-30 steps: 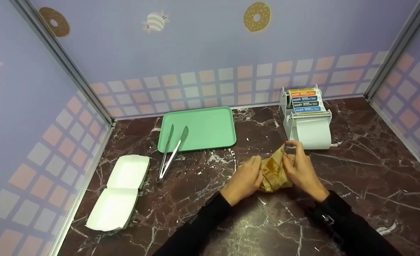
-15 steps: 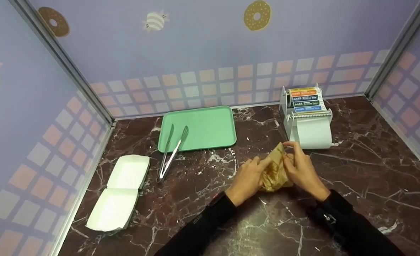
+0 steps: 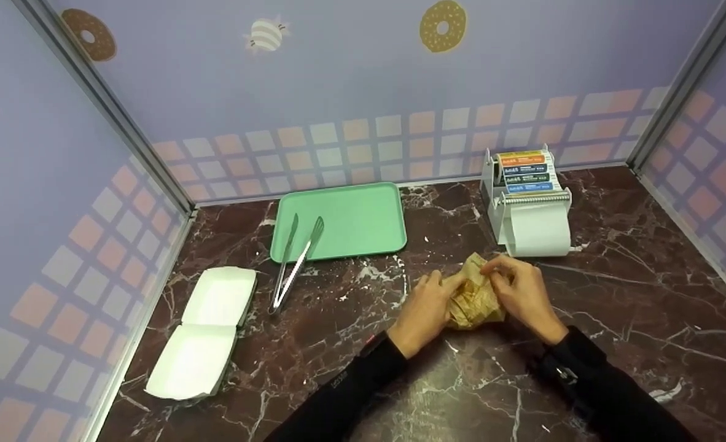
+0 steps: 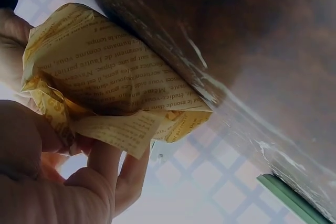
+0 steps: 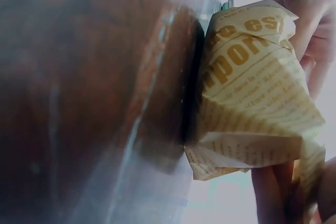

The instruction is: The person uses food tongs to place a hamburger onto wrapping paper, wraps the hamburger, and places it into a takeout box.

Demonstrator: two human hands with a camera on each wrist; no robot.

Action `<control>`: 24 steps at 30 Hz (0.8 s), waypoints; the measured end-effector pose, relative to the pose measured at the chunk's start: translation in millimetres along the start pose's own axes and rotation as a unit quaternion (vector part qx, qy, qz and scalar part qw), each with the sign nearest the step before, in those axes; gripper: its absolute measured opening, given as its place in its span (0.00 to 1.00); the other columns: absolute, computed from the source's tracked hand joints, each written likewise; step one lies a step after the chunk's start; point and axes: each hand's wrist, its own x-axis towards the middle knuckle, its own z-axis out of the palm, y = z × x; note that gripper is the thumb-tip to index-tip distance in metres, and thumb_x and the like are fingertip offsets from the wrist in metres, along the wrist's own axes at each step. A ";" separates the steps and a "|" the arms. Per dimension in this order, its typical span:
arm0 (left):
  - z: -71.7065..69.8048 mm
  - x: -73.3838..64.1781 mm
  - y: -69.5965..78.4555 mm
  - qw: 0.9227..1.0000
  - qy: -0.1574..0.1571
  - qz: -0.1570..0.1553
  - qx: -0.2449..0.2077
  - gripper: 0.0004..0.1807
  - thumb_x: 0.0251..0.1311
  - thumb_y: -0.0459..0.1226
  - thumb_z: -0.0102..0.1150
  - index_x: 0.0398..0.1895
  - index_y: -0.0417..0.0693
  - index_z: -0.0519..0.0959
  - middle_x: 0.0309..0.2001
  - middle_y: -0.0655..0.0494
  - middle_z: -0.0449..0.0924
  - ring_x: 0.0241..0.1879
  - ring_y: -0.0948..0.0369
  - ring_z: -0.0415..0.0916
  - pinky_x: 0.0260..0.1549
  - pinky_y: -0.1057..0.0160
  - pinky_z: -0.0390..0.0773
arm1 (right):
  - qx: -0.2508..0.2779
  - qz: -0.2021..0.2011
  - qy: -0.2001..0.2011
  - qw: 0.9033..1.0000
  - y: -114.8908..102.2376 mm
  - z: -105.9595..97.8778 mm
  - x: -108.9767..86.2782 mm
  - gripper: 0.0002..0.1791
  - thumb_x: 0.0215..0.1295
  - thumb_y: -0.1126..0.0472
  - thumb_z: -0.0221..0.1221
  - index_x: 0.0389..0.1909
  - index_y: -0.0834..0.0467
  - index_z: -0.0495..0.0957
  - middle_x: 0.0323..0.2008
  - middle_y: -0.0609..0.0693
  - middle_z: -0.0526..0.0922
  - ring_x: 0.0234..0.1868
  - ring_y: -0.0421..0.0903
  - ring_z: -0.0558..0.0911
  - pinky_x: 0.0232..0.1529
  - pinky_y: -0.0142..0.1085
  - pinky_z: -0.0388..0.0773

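Observation:
A parcel of tan printed food-wrapping paper (image 3: 476, 304) sits on the marble-look counter, with its contents hidden. In the head view my left hand (image 3: 423, 310) is at its left side. The left wrist view shows that hand's thumb and fingers (image 4: 102, 163) pinching a gathered fold of the paper (image 4: 118, 129). From the right, my right hand (image 3: 523, 298) pinches the upper flap between thumb and forefinger. Lines of brown lettering run across the wrap (image 5: 247, 61) in the right wrist view, where a folded edge sticks out near the counter.
Metal tongs (image 3: 295, 267) lie partly on a green tray (image 3: 363, 224) at the back. An opened white clamshell box (image 3: 194, 359) lies at the left. Behind my right hand stands a label dispenser (image 3: 529, 199) with a white roll. Patterned walls border the counter (image 3: 615, 307).
The upright paper flap has come down over the parcel, covering the orange-brown patch seen earlier. My right hand moved slightly left with the flap; my left hand shifted toward the parcel's top.

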 end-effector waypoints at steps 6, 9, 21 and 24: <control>-1.7 -1.1 2.2 1.000 -0.022 -0.002 0.004 0.23 0.66 0.30 0.57 0.61 0.63 0.83 0.42 0.49 0.76 0.38 0.59 0.73 0.32 0.69 0.80 | -0.036 0.033 -0.061 0.997 2.3 -2.4 2.0 0.16 0.57 0.77 0.56 0.36 0.59 0.89 0.35 0.56 0.90 0.18 0.41 0.73 0.19 0.31 0.67; -0.8 -1.2 3.4 1.000 -0.022 0.000 0.015 0.18 0.69 0.33 0.57 0.59 0.58 0.84 0.43 0.49 0.77 0.40 0.58 0.74 0.34 0.67 0.80 | -0.095 0.005 -0.041 0.995 0.8 -0.9 0.1 0.13 0.59 0.74 0.60 0.40 0.59 0.90 0.36 0.57 0.90 0.23 0.50 0.81 0.23 0.40 0.76; 3.8 -1.4 4.7 0.991 0.013 0.037 0.127 0.19 0.64 0.38 0.63 0.57 0.46 0.84 0.43 0.49 0.81 0.39 0.56 0.77 0.41 0.63 0.81 | -0.245 -0.205 -0.141 0.937 -20.9 14.6 -28.2 0.27 0.75 0.53 0.54 0.67 0.65 0.74 0.65 0.64 0.76 0.69 0.64 0.72 0.69 0.63 0.66; 2.8 -1.5 3.3 0.993 0.004 0.028 0.118 0.19 0.64 0.38 0.63 0.57 0.43 0.83 0.44 0.49 0.82 0.41 0.55 0.77 0.44 0.62 0.81 | -0.200 -0.154 -0.215 0.943 -17.7 14.3 -24.5 0.35 0.75 0.46 0.53 0.74 0.64 0.65 0.71 0.64 0.69 0.72 0.65 0.67 0.69 0.64 0.66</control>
